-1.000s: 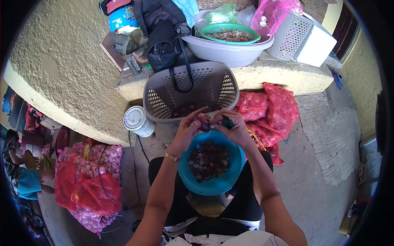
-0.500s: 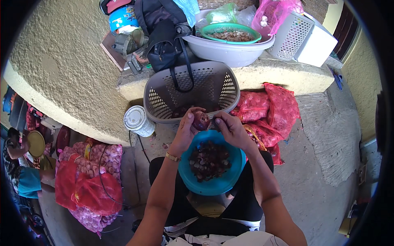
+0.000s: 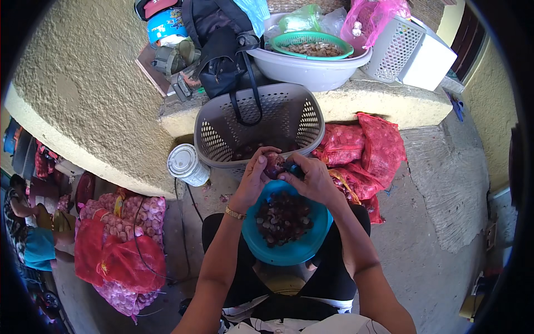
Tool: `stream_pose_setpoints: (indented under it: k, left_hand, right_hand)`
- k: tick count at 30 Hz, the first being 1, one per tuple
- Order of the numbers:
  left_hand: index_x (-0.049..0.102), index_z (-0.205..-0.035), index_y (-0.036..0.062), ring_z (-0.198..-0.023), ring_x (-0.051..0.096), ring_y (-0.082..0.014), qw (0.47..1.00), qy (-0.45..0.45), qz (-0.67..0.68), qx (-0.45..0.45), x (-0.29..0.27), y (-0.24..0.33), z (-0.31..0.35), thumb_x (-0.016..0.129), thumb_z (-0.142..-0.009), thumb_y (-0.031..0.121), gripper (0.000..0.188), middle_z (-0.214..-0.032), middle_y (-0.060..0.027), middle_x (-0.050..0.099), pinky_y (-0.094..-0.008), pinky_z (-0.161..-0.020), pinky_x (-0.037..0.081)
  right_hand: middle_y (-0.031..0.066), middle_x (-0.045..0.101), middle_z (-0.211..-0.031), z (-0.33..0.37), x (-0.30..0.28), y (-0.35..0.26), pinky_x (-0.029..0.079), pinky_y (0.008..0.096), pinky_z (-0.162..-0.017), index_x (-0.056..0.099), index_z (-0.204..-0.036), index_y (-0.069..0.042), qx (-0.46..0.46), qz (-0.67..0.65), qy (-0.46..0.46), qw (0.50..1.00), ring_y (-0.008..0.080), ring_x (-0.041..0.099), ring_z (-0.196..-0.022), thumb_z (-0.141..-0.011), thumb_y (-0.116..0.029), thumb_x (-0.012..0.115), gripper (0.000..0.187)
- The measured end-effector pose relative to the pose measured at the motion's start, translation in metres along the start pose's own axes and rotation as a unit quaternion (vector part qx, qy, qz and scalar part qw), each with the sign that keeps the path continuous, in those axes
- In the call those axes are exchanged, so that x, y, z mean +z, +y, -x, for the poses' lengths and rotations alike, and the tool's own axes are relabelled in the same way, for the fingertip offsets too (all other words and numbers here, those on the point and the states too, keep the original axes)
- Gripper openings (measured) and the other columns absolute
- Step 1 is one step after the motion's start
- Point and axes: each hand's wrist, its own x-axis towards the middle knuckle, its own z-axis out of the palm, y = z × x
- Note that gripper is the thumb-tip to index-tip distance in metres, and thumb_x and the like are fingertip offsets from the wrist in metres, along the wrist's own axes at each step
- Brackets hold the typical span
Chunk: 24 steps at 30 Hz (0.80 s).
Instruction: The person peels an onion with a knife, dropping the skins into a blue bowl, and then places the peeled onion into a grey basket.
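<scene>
My left hand [image 3: 250,182] is closed around a red onion [image 3: 273,165] above the near rim of a grey-brown perforated basket [image 3: 222,119]. Pressed against the onion's right side, my right hand [image 3: 315,179] grips a small dark bluish object [image 3: 291,168]; its kind is mostly hidden by the fingers. Below both hands, a turquoise basin [image 3: 251,239] sits between my knees. Dark red pieces and peels [image 3: 282,220] cover its bottom. More red onions [image 3: 247,149] lie in shadow at the bottom of the basket.
Red mesh sacks [image 3: 384,150] stand right of the basket; a white lidded can [image 3: 188,164] is left. Bulging pink mesh sacks [image 3: 128,222] lie further left, near a seated person [image 3: 25,222]. On the ledge are a black backpack [image 3: 222,61] and a lilac tub [image 3: 311,75].
My right hand has shifted slightly left, its fingers now against the onion. The onion has turned in my left hand. At far left, the other person's round tray has tilted.
</scene>
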Motion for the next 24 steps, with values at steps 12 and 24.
stream_pose_setpoints:
  k: [12,24]
  left_hand:
    - [0.048,-0.126,0.0031,-0.107,0.06,-0.0156,1.0,0.005,-0.014,0.006,-0.0058,-0.0047,-0.0012,0.046,-0.102,0.039,0.043,-0.115,-0.0085,0.061,-0.0316,-0.095,0.05]
    - [0.052,-0.124,0.0055,-0.104,0.057,-0.0101,1.0,-0.002,0.021,-0.019,-0.0025,0.0016,-0.0003,0.049,-0.102,0.032,0.034,-0.112,-0.0013,0.059,-0.0294,-0.094,0.048]
  right_hand:
    - [0.0138,0.064,-0.074,0.0016,0.0033,0.0051,0.049,0.0443,-0.061,0.057,-0.097,-0.007,0.001,0.05,-0.012,0.999,0.0354,0.065,-0.071,-0.087,-0.037,0.069,0.034]
    - [0.0151,0.063,-0.069,-0.0034,0.001,0.0015,0.047,0.0442,-0.057,0.061,-0.091,-0.006,-0.008,0.045,-0.003,0.999,0.0367,0.063,-0.068,-0.09,-0.029,0.065,0.024]
